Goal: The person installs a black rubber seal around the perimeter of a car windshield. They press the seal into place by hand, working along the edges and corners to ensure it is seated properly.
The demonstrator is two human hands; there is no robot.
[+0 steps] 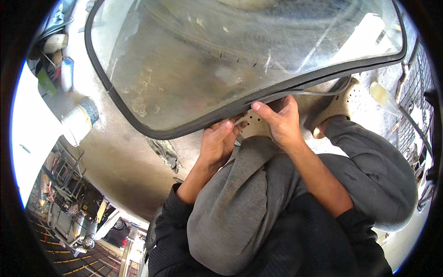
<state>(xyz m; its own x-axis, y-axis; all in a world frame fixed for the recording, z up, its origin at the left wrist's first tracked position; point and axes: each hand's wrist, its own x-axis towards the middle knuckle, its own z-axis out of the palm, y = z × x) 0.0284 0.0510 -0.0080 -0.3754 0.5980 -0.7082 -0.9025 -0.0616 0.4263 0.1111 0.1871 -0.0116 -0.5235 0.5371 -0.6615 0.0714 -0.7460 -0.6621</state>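
Observation:
A large curved pane of vehicle glass with a black rubber seal around its edge lies in front of me on the concrete floor. My left hand presses on the seal at the pane's near edge, fingers curled. Just to its right, my right hand pinches the same seal, where a thin grey cord runs along the rubber. My knees in grey trousers are drawn up below both hands, and my feet wear pale perforated clogs.
A white tin with a dark lid lies on the floor at left, with small containers farther back. A dark rag lies near the seal. A plastic bottle and metal grating sit at right.

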